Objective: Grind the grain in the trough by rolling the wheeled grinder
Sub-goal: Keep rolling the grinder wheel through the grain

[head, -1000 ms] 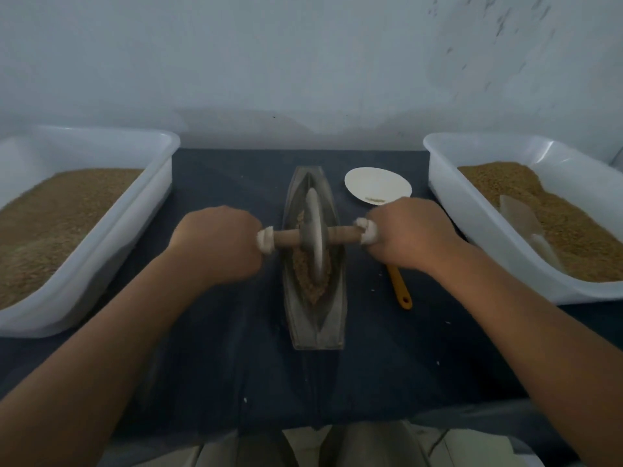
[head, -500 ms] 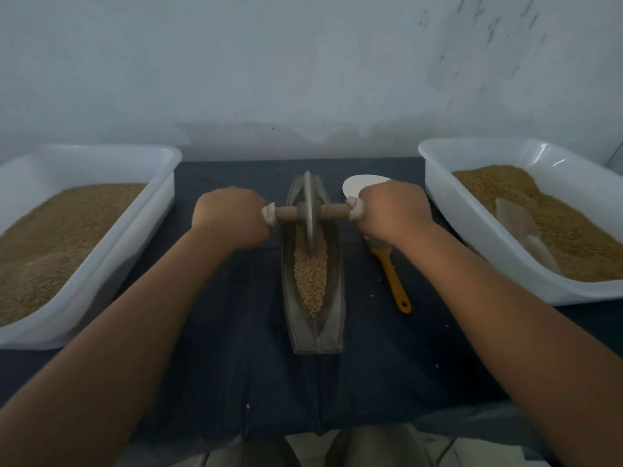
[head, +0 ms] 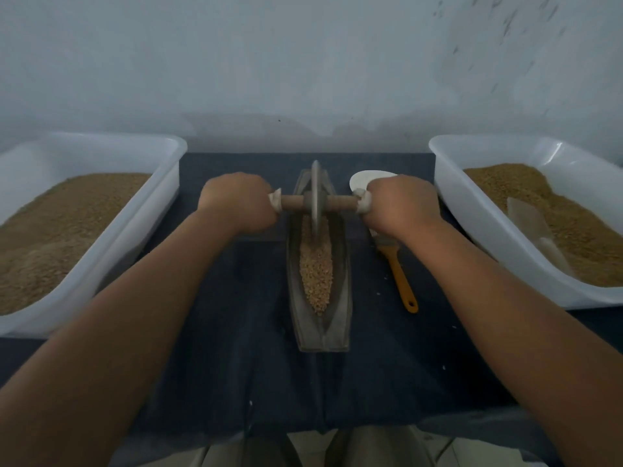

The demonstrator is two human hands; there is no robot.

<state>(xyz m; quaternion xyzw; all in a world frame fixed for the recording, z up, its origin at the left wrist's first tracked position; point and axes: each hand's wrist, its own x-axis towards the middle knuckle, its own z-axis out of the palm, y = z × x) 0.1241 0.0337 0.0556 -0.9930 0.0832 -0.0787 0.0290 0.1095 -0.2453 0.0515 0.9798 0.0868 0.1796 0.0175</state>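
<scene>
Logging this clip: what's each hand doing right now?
Left hand: closed, gripping the left handle of the wheeled grinder.
Right hand: closed, gripping its right handle.

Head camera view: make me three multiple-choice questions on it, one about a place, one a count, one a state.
1. Where in the long grey boat-shaped trough does the round metal grinder wheel stand?
A. near end
B. far end
C. outside it

2. How many white plastic tubs stand on the dark blue cloth?
A. two
B. one
C. three

3. What are the left hand and right hand doing?
A. lying flat
B. holding a brush
C. gripping the wooden axle

Answers:
1 B: the wheel sits at the end away from the person, with the grain bare on the near side.
2 A: one tub stands at each side.
3 C: each fist closes on an axle end.
</scene>
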